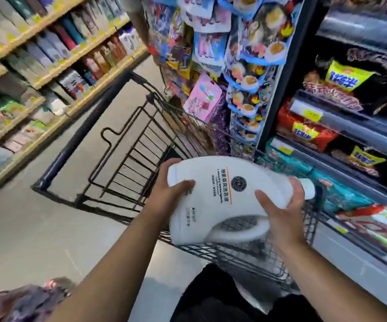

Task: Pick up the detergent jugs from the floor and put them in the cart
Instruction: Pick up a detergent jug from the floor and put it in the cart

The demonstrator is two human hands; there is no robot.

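Observation:
A white detergent jug (222,196) with a black and orange label lies on its side in the air, over the near rim of the black wire cart (127,145). Its handle faces me and its white cap points right. My left hand (169,191) grips the jug's base end. My right hand (283,210) holds the neck end beside the handle. The cart's basket stretches away from me, and what I see of its inside holds nothing. No other jug is in view.
Wooden shelves (55,59) of packaged goods line the left of the aisle. Hanging snack packs (211,66) and a dark chiller (341,108) full of food packs stand close on the right. Grey floor (25,228) lies left of the cart.

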